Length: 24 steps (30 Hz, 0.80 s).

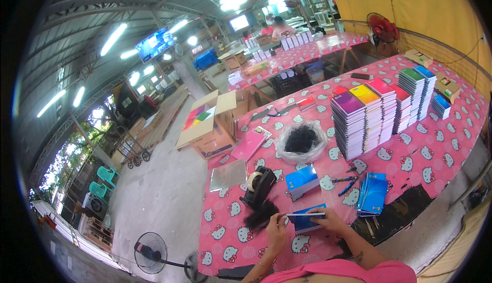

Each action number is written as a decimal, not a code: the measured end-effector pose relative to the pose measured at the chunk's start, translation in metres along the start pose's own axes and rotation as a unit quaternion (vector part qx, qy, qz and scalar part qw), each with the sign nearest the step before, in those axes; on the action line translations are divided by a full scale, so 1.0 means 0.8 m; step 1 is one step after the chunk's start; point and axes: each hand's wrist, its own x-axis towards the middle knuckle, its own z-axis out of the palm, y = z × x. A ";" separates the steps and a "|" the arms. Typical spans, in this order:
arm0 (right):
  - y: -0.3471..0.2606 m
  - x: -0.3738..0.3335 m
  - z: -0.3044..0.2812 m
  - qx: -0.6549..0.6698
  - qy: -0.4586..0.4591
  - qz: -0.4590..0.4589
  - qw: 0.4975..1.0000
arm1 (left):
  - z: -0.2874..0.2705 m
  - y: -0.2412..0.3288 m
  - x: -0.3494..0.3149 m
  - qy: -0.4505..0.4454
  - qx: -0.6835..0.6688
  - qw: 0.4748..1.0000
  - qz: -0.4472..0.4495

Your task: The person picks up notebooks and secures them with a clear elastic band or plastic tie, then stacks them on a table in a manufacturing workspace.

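Note:
Low over the table's near edge, my right hand point(330, 219) grips a thin blue notebook point(305, 215), tilted so mostly its edge shows. My left hand point(277, 227) is closed in a pinch at the notebook's left end; what sits between those fingers is too small to make out. Directly beneath lie more blue notebooks point(306, 225). A loose heap of black binding coils point(261, 216) rests beside my left hand, next to a black tape dispenser point(258, 186). Beyond my hands is a short stack of blue notebooks point(302, 181). Spiral-bound blue notebooks point(372, 195) lie to the right.
Blue-handled pliers point(347, 186) lie right of centre. A plastic bag point(301, 142) holds black coils. Tall stacks of purple point(349, 124), yellow, red and green notebooks stand at the back right. An open carton point(212, 138) adjoins the table's left edge; a fan point(151, 252) stands lower left.

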 end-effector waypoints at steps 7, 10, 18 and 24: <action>-0.013 -0.003 0.003 -0.024 -0.014 -0.009 1.000 | -0.025 0.013 0.005 -0.017 0.190 0.972 0.134; -0.010 -0.002 0.003 -0.024 -0.016 -0.008 1.000 | -0.025 0.018 0.004 -0.004 0.147 0.982 0.122; -0.003 -0.001 0.002 -0.008 -0.016 -0.004 1.000 | -0.030 0.039 0.005 -0.016 0.164 0.977 0.138; 0.001 -0.001 0.001 -0.026 -0.004 -0.036 0.999 | -0.033 0.030 0.006 -0.022 0.140 0.985 0.102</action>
